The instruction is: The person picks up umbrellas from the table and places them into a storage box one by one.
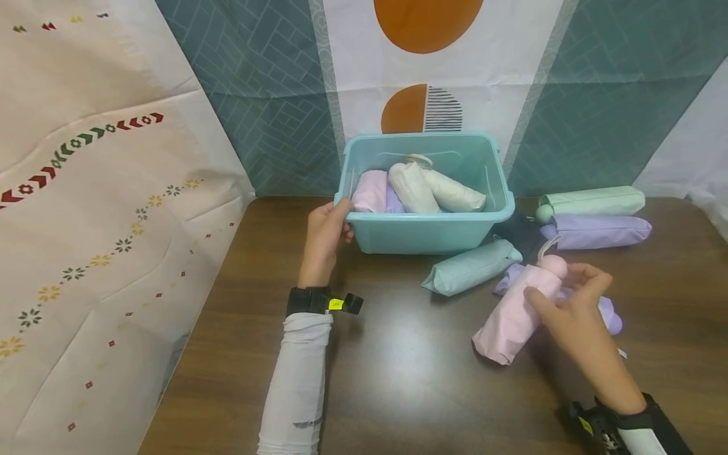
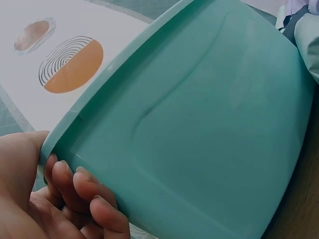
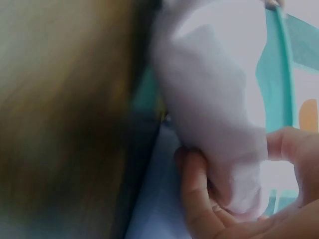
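In the head view, my right hand [image 1: 577,316] grips a folded pink umbrella [image 1: 514,316] near its round handle, a strap loop sticking up. The umbrella slants over the table, overlapping a purple umbrella [image 1: 610,315] behind it. From the right wrist, finger and thumb pinch the pale umbrella [image 3: 214,89] on both sides. My left hand [image 1: 325,237] holds the front left corner of a turquoise bin [image 1: 421,237], thumb over the rim and fingers curled beneath, as the left wrist view also shows. Inside the bin lie a pink umbrella [image 1: 371,189], a purple one, mostly hidden, and cream ones [image 1: 414,188].
Right of the bin, a mint umbrella [image 1: 594,201] and a purple umbrella [image 1: 603,232] lie side by side. A teal umbrella [image 1: 472,268] rests before the bin, with a dark one [image 1: 520,235] behind it. Patterned cloth [image 1: 614,114] hangs behind the brown table [image 1: 398,392].
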The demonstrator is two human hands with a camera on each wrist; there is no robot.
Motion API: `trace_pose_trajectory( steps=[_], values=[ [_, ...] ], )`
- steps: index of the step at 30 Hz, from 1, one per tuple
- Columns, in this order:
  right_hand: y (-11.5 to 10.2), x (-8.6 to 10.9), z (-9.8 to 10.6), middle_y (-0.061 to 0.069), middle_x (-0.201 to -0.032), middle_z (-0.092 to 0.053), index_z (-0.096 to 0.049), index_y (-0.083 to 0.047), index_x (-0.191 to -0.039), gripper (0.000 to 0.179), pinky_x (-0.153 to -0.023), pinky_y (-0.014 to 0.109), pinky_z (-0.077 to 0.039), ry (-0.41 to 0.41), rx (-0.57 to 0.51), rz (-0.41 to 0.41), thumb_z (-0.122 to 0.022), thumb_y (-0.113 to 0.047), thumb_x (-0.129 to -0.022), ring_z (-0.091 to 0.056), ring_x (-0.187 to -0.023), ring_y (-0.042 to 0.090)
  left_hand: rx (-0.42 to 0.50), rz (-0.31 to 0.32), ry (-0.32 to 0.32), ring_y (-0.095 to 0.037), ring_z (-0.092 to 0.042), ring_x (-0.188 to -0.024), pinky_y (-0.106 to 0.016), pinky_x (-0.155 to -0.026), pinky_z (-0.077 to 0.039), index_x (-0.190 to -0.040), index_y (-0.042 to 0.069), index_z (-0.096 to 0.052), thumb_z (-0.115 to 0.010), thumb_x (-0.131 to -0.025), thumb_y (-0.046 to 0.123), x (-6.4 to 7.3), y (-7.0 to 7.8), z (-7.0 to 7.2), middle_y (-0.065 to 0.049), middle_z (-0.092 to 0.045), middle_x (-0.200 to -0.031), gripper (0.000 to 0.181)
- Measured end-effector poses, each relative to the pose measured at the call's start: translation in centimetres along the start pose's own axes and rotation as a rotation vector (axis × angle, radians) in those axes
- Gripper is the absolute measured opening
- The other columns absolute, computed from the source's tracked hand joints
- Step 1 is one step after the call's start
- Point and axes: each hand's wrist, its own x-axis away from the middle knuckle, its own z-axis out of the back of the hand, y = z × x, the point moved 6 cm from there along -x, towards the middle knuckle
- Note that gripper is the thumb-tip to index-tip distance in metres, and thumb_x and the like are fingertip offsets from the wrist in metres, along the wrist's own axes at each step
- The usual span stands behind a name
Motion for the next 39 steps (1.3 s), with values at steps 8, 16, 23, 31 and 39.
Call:
trace_pose_trajectory(
  steps=[8, 16, 23, 31, 39],
  values=[
    [-1.7, 0.1, -0.3, 0.012, -0.136, -0.025, -0.005, -0.026, -0.143, 0.087, -0.068, 0.020, -0.050, -0.001, -0.155, 0.110, -0.067, -0.003, -0.086, -0.055, -0.091, 0.010, -0.007, 0.011, 0.000, -0.015, -0.044, -0.050, -0.026, -0.051, -0.040, -0.071, 0.005, -0.049, -0.058, -0.084, 0.021, 0.0, 0.0, 0.1, -0.003, -0.043, -0.058, 0.022],
    [-3.3, 0.6, -0.3, 0.004, -0.141, -0.023, -0.011, -0.022, -0.152, 0.101, -0.074, 0.016, -0.048, 0.010, -0.080, 0.323, -0.072, 0.005, -0.077, -0.053, -0.099, 0.008, -0.010, 0.004, 0.004, -0.015, -0.044, -0.049, -0.027, -0.050, -0.040, -0.070, 0.005, -0.049, -0.057, -0.084, 0.020, 0.0, 0.0, 0.1, -0.003, -0.042, -0.057, 0.022],
    [-3.7, 0.7, -1.7, 0.003, -0.138, -0.029, -0.007, -0.023, -0.155, 0.109, -0.076, 0.017, -0.047, -0.112, -0.102, 0.394, -0.073, 0.008, -0.075, -0.052, -0.100, 0.011, -0.010, -0.004, 0.006, -0.016, -0.044, -0.050, -0.027, -0.050, -0.040, -0.069, 0.005, -0.049, -0.057, -0.083, 0.020, 0.0, -0.1, 0.0, -0.004, -0.042, -0.057, 0.023],
    [-3.4, 1.1, -3.0, 0.002, -0.130, -0.047, -0.031, -0.020, -0.149, 0.076, -0.081, 0.022, -0.046, -0.218, -0.024, 0.332, -0.071, -0.010, -0.086, -0.050, -0.107, 0.011, 0.028, -0.004, -0.021, -0.015, -0.039, -0.045, -0.026, -0.046, -0.034, -0.071, 0.005, -0.048, -0.056, -0.085, 0.018, 0.2, 0.1, -0.1, -0.004, -0.041, -0.056, 0.021],
    [-2.9, 1.2, -4.9, 0.007, -0.119, -0.053, -0.036, -0.015, -0.140, 0.066, -0.078, 0.028, -0.049, -0.295, -0.181, 0.233, -0.073, -0.012, -0.085, -0.056, -0.100, 0.015, 0.062, 0.007, -0.009, -0.011, -0.032, -0.041, -0.024, -0.043, -0.027, -0.068, 0.006, -0.047, -0.057, -0.083, 0.016, 0.2, 0.1, -0.1, -0.002, -0.039, -0.054, 0.021]
  ],
)
